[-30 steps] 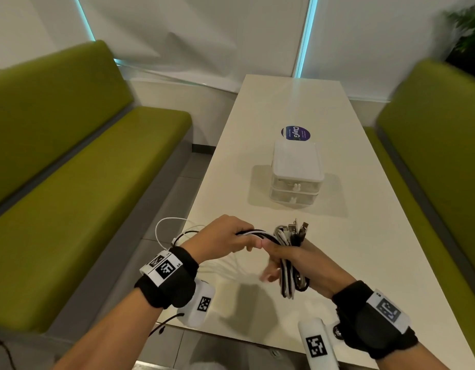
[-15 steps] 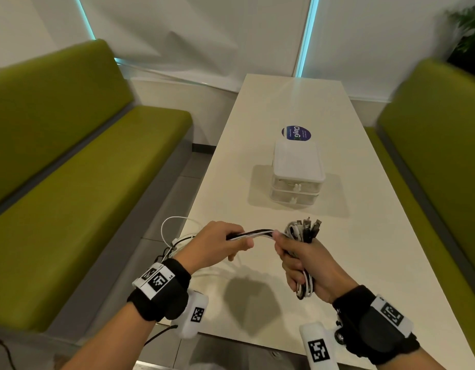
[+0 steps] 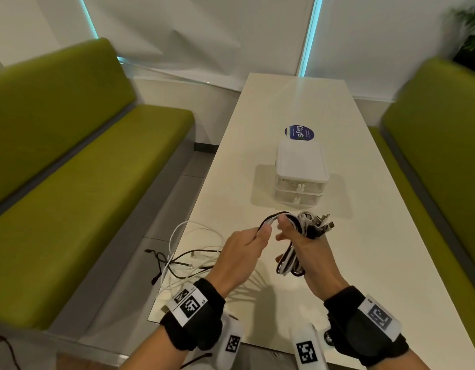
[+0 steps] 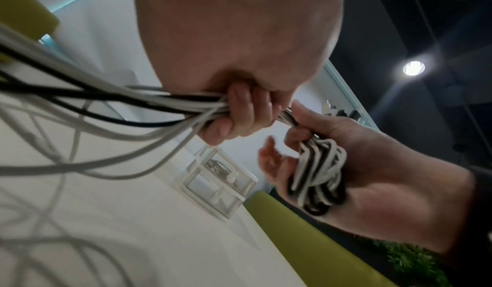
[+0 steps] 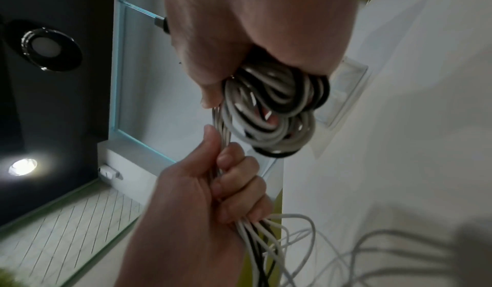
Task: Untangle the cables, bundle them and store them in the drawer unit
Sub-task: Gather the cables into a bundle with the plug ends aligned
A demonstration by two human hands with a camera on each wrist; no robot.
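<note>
Cables (image 3: 291, 259) sit coiled in my right hand (image 3: 308, 252)'s grip; my left hand (image 3: 239, 252) clenches the loose strands. Plug ends (image 3: 323, 222) look blurred, perhaps USB.

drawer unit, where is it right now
In the head view the drawer unit stands on the white table, around its middle, just beyond both hands, with a round blue sticker right behind it.
</note>
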